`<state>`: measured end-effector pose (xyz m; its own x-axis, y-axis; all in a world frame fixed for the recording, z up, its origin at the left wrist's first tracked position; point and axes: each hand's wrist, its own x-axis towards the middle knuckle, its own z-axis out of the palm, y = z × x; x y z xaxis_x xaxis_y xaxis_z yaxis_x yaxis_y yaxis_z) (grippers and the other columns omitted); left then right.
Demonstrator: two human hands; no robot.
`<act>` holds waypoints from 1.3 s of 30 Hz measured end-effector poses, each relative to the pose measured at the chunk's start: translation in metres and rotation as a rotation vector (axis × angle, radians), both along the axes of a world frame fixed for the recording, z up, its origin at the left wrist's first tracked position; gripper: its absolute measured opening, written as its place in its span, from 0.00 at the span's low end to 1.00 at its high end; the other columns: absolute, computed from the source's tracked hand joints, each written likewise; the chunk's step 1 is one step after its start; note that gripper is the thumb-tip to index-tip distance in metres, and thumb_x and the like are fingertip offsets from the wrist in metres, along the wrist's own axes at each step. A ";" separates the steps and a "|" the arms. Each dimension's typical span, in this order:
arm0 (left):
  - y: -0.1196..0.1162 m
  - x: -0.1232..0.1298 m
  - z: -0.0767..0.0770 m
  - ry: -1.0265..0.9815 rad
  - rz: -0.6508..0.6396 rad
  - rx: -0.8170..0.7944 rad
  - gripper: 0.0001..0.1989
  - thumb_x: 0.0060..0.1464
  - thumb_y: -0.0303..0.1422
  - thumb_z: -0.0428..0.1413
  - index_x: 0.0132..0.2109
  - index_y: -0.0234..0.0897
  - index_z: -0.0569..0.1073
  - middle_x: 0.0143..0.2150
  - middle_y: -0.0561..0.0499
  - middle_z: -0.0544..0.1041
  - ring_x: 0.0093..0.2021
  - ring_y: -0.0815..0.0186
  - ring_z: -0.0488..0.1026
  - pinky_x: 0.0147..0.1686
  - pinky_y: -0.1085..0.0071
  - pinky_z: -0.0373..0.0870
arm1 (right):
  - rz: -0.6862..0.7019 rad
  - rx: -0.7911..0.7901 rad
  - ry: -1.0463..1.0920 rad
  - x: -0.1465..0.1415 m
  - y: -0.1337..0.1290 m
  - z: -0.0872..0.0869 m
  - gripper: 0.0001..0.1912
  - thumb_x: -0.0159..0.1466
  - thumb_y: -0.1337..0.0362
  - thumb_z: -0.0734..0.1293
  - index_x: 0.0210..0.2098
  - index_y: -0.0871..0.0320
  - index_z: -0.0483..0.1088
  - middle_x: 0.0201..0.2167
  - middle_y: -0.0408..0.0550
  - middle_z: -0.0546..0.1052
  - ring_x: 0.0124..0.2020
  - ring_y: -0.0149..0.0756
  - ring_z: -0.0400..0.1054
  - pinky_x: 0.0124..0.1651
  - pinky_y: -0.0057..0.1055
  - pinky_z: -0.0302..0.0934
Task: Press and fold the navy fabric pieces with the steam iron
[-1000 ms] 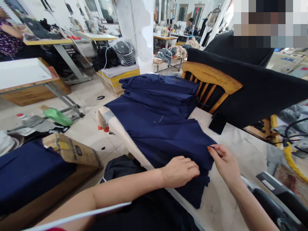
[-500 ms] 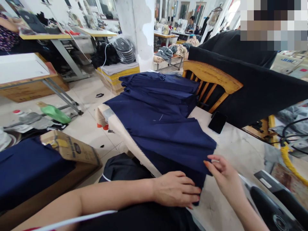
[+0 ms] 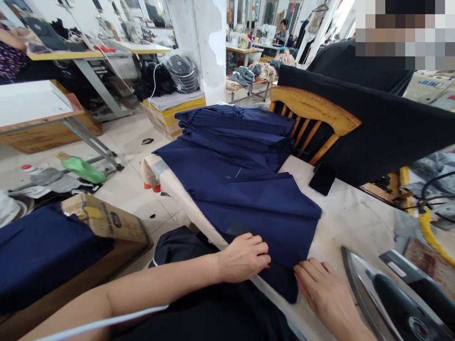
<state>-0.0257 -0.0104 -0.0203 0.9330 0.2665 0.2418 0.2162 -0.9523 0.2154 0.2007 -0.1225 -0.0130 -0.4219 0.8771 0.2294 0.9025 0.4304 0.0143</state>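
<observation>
Navy fabric [image 3: 263,199] lies spread over a pale padded board [image 3: 305,180], with its near part folded. Along the near edge of the fabric, my left hand [image 3: 245,258] has its fingers curled together on the cloth; the thumb is mostly hidden. My right hand [image 3: 322,286] has its bent fingers closed at the right edge of the same fabric, near the lower corner. Just right of that hand sits an iron [image 3: 387,293] with a dark body and a metal soleplate. Farther back, a pile of folded navy fabric [image 3: 234,125] rests on the board.
A black phone [image 3: 323,179] lies on the board near a wooden chair [image 3: 316,106]. Behind it sits a person in black [image 3: 359,66]. To my left stands a cardboard box [image 3: 110,220] with navy cloth on it. A grey-black tool [image 3: 412,272] lies beyond the iron.
My left hand has slid left along the near edge and its fingers have curled. My right hand has moved down to the fabric's right edge, and more of the iron shows.
</observation>
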 end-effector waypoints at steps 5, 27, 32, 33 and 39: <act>0.012 0.013 0.010 0.003 0.034 0.059 0.09 0.63 0.36 0.47 0.40 0.39 0.69 0.37 0.51 0.70 0.37 0.66 0.64 0.35 0.68 0.56 | -0.049 0.008 0.147 0.011 0.009 0.017 0.07 0.63 0.70 0.59 0.38 0.57 0.68 0.32 0.47 0.73 0.35 0.36 0.65 0.39 0.35 0.53; 0.151 0.058 0.032 -0.026 0.319 0.013 0.17 0.64 0.32 0.45 0.58 0.38 0.63 0.54 0.45 0.68 0.52 0.60 0.66 0.50 0.65 0.61 | 0.041 -0.274 0.147 -0.013 -0.012 0.008 0.12 0.63 0.73 0.57 0.24 0.56 0.62 0.24 0.43 0.67 0.25 0.32 0.63 0.27 0.30 0.53; 0.067 0.009 0.036 -0.003 -0.067 -0.235 0.08 0.61 0.32 0.50 0.44 0.42 0.73 0.45 0.55 0.74 0.43 0.71 0.70 0.45 0.74 0.63 | -0.137 -0.601 0.446 -0.010 -0.002 0.012 0.10 0.61 0.70 0.57 0.27 0.56 0.68 0.25 0.43 0.69 0.27 0.31 0.64 0.29 0.28 0.53; 0.053 0.001 0.033 0.017 -0.104 -0.269 0.07 0.60 0.32 0.52 0.43 0.43 0.74 0.44 0.56 0.74 0.42 0.71 0.70 0.44 0.74 0.64 | -0.230 -0.705 0.559 -0.008 0.000 0.011 0.09 0.59 0.68 0.59 0.26 0.56 0.69 0.24 0.43 0.69 0.27 0.31 0.63 0.29 0.28 0.53; 0.014 -0.013 0.019 0.027 -0.053 -0.293 0.10 0.55 0.39 0.57 0.44 0.43 0.74 0.42 0.55 0.75 0.42 0.69 0.69 0.41 0.72 0.64 | -0.563 -0.969 0.890 0.001 0.012 -0.004 0.07 0.52 0.62 0.61 0.22 0.57 0.69 0.13 0.38 0.63 0.16 0.27 0.53 0.20 0.27 0.46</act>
<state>-0.0385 0.0036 -0.0010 0.9526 0.2716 0.1370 0.1767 -0.8607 0.4776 0.2021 -0.1106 -0.0174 -0.0081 0.8369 -0.5473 0.5058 -0.4688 -0.7242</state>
